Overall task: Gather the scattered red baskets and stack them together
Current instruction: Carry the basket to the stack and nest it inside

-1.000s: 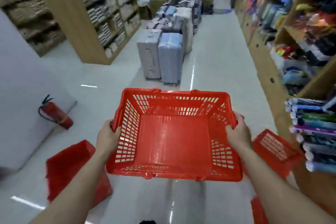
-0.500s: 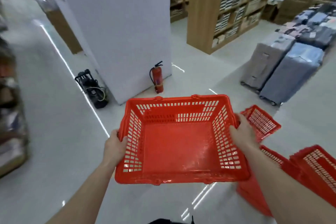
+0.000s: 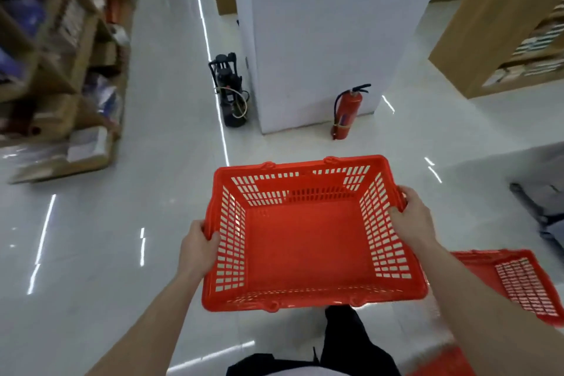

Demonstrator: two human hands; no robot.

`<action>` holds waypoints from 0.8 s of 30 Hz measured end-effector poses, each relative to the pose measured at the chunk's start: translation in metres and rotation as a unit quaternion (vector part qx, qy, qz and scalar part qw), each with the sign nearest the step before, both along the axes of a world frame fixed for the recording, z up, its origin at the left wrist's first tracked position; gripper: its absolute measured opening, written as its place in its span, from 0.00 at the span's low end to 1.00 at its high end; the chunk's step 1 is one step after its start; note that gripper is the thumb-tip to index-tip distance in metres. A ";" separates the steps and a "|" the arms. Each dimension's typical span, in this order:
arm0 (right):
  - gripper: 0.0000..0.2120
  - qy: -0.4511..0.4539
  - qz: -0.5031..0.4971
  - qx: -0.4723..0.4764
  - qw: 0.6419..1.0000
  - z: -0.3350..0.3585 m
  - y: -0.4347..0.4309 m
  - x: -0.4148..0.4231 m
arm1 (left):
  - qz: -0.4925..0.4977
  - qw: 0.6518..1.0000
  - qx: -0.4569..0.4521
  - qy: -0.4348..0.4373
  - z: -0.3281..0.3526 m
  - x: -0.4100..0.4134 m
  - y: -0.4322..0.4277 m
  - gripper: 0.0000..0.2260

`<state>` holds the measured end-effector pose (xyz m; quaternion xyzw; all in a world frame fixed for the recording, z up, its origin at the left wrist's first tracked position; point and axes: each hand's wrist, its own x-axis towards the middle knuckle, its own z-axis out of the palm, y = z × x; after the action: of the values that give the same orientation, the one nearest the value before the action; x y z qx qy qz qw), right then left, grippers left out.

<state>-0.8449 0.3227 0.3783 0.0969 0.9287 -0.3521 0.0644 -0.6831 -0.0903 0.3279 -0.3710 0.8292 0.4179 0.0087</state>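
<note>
Front and centre of the head view, the person had a red basket [image 3: 308, 247] up off the floor, level, empty, open side up. The left hand [image 3: 197, 249] was clamped on the rim at the basket's 9 o'clock and the right hand [image 3: 410, 217] was wrapped over the rim around 2 o'clock, so the hands were well apart with the basket between them. A second red basket [image 3: 518, 281] lay on the floor at 4 o'clock from the carried one, seemingly tilted, though I couldn't tell exactly how. A sliver of a third red basket [image 3: 442, 363] poked in at the frame's 5 o'clock corner.

My read: this was the carry-it-to-the-others bit, early days, since the baskets were all apart. To do it well I'd keep the carried one level, square its long sides with the floor one, right that one first if it really was tipped, then lower straight down so the rims nest instead of jamming at a corner.

Room-wise, the glossy pale floor [image 3: 122, 253] threw strip-light reflections and looked slick, so a nudged basket would probably skate. A white pillar [image 3: 320, 24] stood at 12 with a fire extinguisher [image 3: 346, 111] at its foot near 1 and a black machine [image 3: 230, 91] at 11. Blurry wooden shelves [image 3: 61, 55] sat at 10, more shelving [image 3: 503, 24] at 2
</note>
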 end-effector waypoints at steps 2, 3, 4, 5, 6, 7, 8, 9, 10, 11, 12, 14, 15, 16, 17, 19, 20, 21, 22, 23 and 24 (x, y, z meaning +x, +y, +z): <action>0.23 -0.015 0.030 -0.008 0.999 -0.019 -0.005 -0.047 | 0.024 1.000 -0.001 -0.012 -0.017 -0.017 0.009 0.13; 0.22 -0.027 0.042 -0.015 0.999 -0.029 -0.007 -0.073 | 0.036 0.999 -0.002 -0.020 -0.026 -0.026 0.015 0.13; 0.22 -0.040 0.053 -0.022 0.998 -0.039 -0.009 -0.098 | 0.048 0.998 0.000 -0.031 -0.035 -0.035 0.022 0.14; 0.22 -0.054 0.062 -0.025 0.996 -0.050 -0.011 -0.122 | 0.059 0.997 0.005 -0.046 -0.044 -0.043 0.030 0.14; 0.21 -0.069 0.070 -0.028 0.995 -0.061 -0.012 -0.146 | 0.071 0.995 0.015 -0.063 -0.053 -0.050 0.038 0.15; 0.21 -0.082 0.077 -0.031 0.993 -0.072 -0.014 -0.169 | 0.085 0.993 0.027 -0.081 -0.063 -0.058 0.046 0.15; 0.20 -0.092 0.088 -0.034 0.991 -0.083 -0.017 -0.192 | 0.104 0.989 0.037 -0.099 -0.073 -0.065 0.054 0.14; 0.20 -0.102 0.104 -0.035 0.989 -0.096 -0.021 -0.213 | 0.127 0.984 0.046 -0.117 -0.083 -0.072 0.063 0.14; 0.19 -0.111 0.121 -0.034 0.986 -0.109 -0.025 -0.232 | 0.152 0.978 0.054 -0.132 -0.094 -0.077 0.073 0.15; 0.20 -0.118 0.140 -0.030 0.983 -0.123 -0.030 -0.251 | 0.176 0.972 0.063 -0.140 -0.105 -0.082 0.083 0.15; 0.20 -0.126 0.157 -0.025 0.979 -0.138 -0.036 -0.269 | 0.198 0.967 0.071 -0.144 -0.116 -0.087 0.094 0.16; 0.20 -0.139 0.187 -0.016 0.972 -0.166 -0.045 -0.299 | 0.237 0.957 0.084 -0.148 -0.138 -0.096 0.117 0.17; 0.20 -0.144 0.204 -0.012 0.968 -0.180 -0.050 -0.311 | 0.257 0.951 0.087 -0.150 -0.149 -0.101 0.129 0.16; 0.20 -0.151 0.219 -0.007 0.964 -0.194 -0.054 -0.321 | 0.277 0.944 0.090 -0.153 -0.159 -0.105 0.141 0.16; 0.21 -0.156 0.230 -0.003 0.961 -0.207 -0.057 -0.330 | 0.296 0.938 0.089 -0.159 -0.170 -0.109 0.152 0.16; 0.21 -0.166 0.242 -0.004 0.956 -0.229 -0.061 -0.345 | 0.328 0.924 0.093 -0.172 -0.188 -0.118 0.173 0.15; 0.21 -0.173 0.242 -0.006 0.955 -0.238 -0.062 -0.351 | 0.340 0.918 0.100 -0.180 -0.196 -0.121 0.183 0.16; 0.21 -0.180 0.243 -0.009 0.953 -0.246 -0.061 -0.356 | 0.349 0.911 0.107 -0.190 -0.203 -0.124 0.192 0.17; 0.22 -0.185 0.245 -0.010 0.952 -0.254 -0.060 -0.360 | 0.353 0.906 0.112 -0.203 -0.209 -0.127 0.201 0.18; 0.22 -0.190 0.249 -0.011 0.950 -0.260 -0.059 -0.364 | 0.356 0.902 0.118 -0.215 -0.216 -0.127 0.210 0.18; 0.23 -0.197 0.251 -0.011 0.947 -0.266 -0.056 -0.367 | 0.363 0.897 0.126 -0.217 -0.222 -0.129 0.218 0.18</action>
<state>-1.2120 0.2663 0.1119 -0.0728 0.8878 -0.3083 0.3340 -0.8121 0.1276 0.1054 -0.7233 0.5549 0.4024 0.0832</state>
